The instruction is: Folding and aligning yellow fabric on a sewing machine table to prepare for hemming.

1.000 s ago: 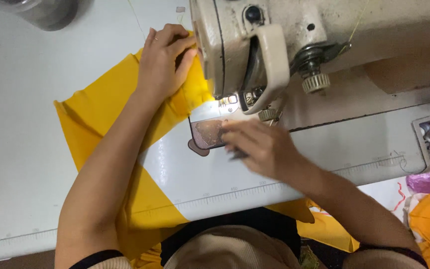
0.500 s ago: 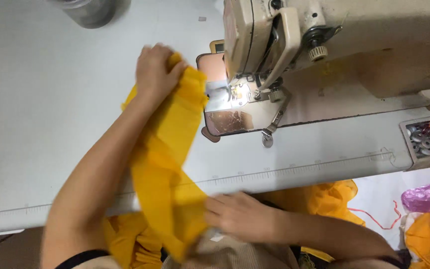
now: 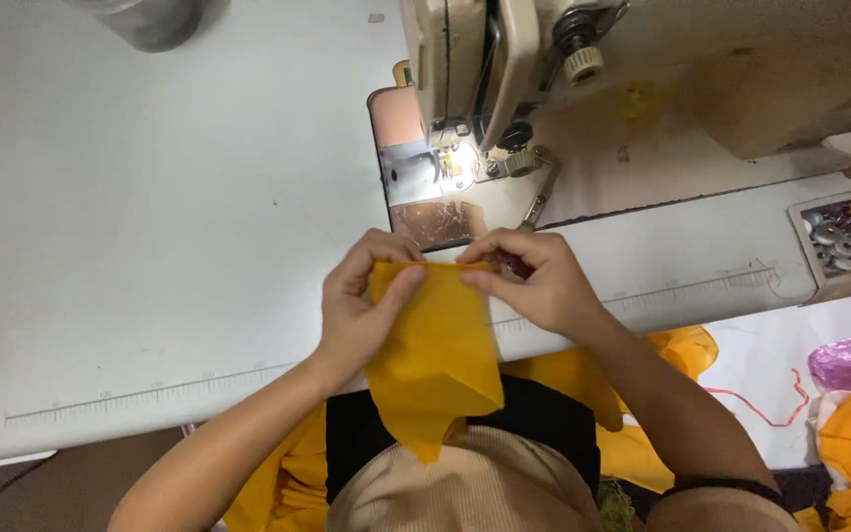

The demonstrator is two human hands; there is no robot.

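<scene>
Between both hands, a folded piece of yellow-orange woven fabric [image 3: 435,345] hangs lengthwise toward the body. Left hand [image 3: 359,305] and right hand [image 3: 534,281] each pinch one top corner, fingers closed. Just beyond the grip stands the cream industrial sewing machine [image 3: 485,69] on a white table [image 3: 150,246].

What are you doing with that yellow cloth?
A person sits at a sewing machine on a white table. Both hands hold up a piece of yellow cloth by its top edge: the left hand pinches one corner, the right hand the other. The cloth hangs down toward the lap, in front of the lit needle area. A tray of small metal bobbins sits to the right.
</scene>
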